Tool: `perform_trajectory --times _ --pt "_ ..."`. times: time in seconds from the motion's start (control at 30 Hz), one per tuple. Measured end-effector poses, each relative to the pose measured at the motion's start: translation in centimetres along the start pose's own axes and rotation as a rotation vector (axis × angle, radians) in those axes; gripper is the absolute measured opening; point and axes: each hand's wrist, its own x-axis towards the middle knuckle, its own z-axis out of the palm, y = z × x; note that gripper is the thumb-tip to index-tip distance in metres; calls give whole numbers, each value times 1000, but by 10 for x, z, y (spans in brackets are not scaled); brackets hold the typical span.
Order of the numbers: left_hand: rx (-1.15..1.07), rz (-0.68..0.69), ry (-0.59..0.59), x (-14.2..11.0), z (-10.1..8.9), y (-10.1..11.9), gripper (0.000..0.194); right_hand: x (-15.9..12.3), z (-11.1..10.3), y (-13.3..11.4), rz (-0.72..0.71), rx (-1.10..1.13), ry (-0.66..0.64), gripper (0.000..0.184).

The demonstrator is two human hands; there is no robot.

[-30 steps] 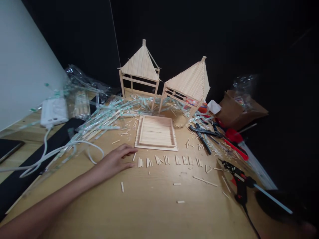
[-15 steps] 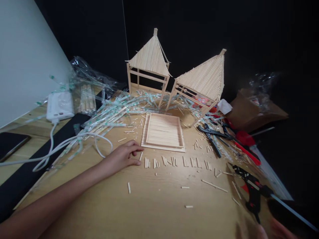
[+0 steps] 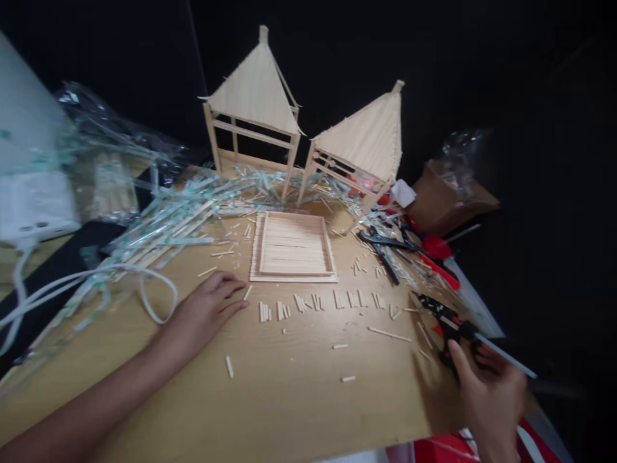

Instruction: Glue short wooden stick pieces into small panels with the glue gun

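My left hand point(image 3: 209, 308) rests on the table with thumb and index finger apart. A short wooden stick point(image 3: 247, 293) lies at its fingertips. My right hand point(image 3: 489, 389) is around the handle of a black hot glue gun point(image 3: 446, 321), thumb on the grip; its other fingers are partly hidden behind the gun. A glue stick point(image 3: 506, 355) sticks out of the gun's back. Between the hands runs a row of small groups of cut sticks point(image 3: 283, 310). Behind them lies a square stick-built tray point(image 3: 294, 278) with a low raised rim.
Two stick-built roofed models point(image 3: 255, 90) stand at the back. Plastic wrappers point(image 3: 193, 199) and a white cable point(image 3: 159, 276) lie left, beside a white power bank point(image 3: 38, 206). Black-handled pliers point(image 3: 385, 254) and a brown paper bag point(image 3: 448, 199) are on the right.
My right hand has come up from the bottom edge onto the glue gun's handle. The view has shifted to the right. My left hand stays by the same short stick.
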Motion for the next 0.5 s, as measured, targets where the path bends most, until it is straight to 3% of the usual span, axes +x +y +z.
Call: perform_trajectory --times 0.17,0.37,0.5 --pt "67 87 22 -3 7 -6 40 5 3 -4 -7 -5 -42 70" --pt "57 168 -5 -3 14 -6 44 15 15 5 177 294 -304 59" --pt "62 146 -13 -3 14 2 42 25 16 2 224 170 -401 57"
